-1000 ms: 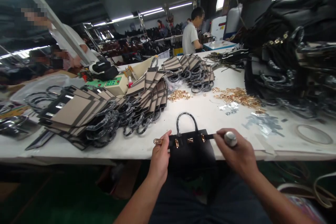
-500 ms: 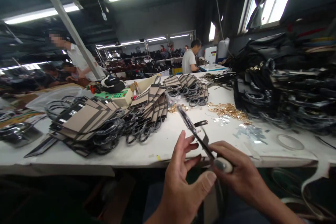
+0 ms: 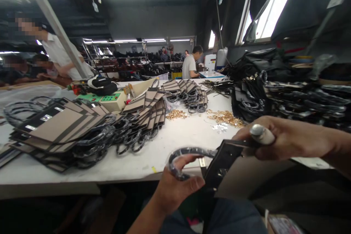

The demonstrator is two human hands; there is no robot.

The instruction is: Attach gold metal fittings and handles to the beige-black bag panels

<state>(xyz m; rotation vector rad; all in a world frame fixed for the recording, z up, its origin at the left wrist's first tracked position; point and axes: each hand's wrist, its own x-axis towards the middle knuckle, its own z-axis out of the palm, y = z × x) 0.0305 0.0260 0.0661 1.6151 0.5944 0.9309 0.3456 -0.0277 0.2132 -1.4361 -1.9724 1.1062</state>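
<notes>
My left hand (image 3: 174,188) is closed around a black, plastic-wrapped bag handle (image 3: 189,151). The handle curves out of a taupe-and-black bag panel (image 3: 233,181), tilted over my lap at the table's front edge. My right hand (image 3: 293,139) grips the panel's upper right edge. In the same fist is a tool with a pale, metal-capped handle (image 3: 263,134); its working end is hidden. Small metal fittings (image 3: 222,172) show on the panel's black strip.
Stacked bag panels with wrapped handles (image 3: 63,124) lie on the white table (image 3: 153,170) at left. Gold-coloured fittings (image 3: 226,117) and silver pieces (image 3: 219,128) are scattered mid-table. Black bag parts (image 3: 249,98) are heaped at right. A co-worker (image 3: 190,66) is farther back.
My left hand was open beside the piece; now it grasps the handle. The panel, seen edge-on before, has turned to show its face. My right hand has moved up and right.
</notes>
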